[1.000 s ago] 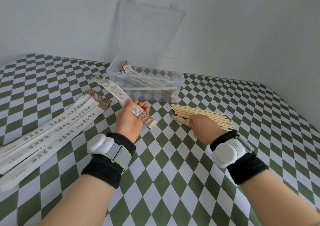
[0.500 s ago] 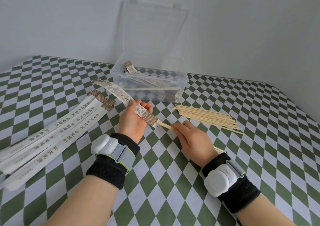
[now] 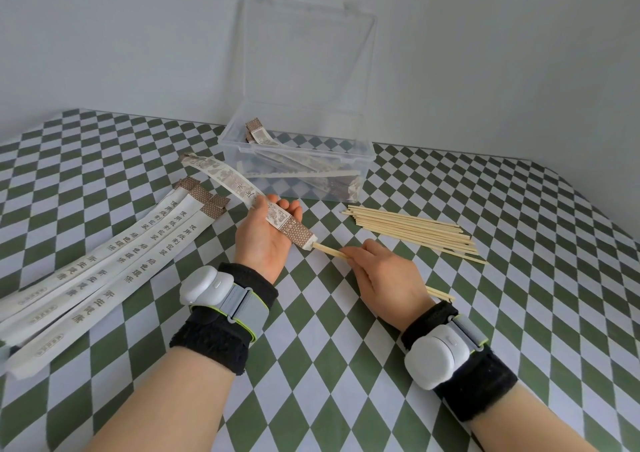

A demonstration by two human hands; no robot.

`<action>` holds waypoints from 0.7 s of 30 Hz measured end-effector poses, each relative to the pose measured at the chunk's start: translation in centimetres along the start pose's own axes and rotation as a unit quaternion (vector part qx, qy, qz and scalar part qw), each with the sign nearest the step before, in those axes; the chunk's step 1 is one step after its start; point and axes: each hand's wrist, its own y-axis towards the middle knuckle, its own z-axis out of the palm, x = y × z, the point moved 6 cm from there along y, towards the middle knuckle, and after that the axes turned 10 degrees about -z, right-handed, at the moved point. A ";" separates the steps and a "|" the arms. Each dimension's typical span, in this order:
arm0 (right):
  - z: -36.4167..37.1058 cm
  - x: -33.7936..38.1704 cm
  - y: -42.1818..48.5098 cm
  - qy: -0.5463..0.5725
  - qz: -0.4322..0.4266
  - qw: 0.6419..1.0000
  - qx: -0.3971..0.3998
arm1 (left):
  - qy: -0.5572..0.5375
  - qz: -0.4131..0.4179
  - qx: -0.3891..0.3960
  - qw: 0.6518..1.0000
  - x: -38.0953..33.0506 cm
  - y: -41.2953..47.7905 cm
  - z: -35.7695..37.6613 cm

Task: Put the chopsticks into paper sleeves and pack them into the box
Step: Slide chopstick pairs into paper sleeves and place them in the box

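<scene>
Above the checkered table (image 3: 346, 347), left hand (image 3: 265, 240) grips a paper sleeve (image 3: 242, 195); right hand (image 3: 384, 273) pinches chopsticks (image 3: 329, 250) at its mouth.

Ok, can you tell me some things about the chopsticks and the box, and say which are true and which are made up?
1. The left hand holds a patterned paper sleeve. True.
2. The right hand is empty. False: it holds chopsticks whose tips meet the sleeve's open end.
3. The clear box has its lid shut. False: the lid stands open.
4. Loose chopsticks lie on the table in front of the box. True.
5. The box is empty. False: filled sleeves lie inside.
</scene>
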 end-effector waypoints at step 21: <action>-0.2 0.3 0.6 0.004 -0.006 1.000 -0.025 | 0.005 0.025 0.018 1.000 -0.4 -0.2 0.1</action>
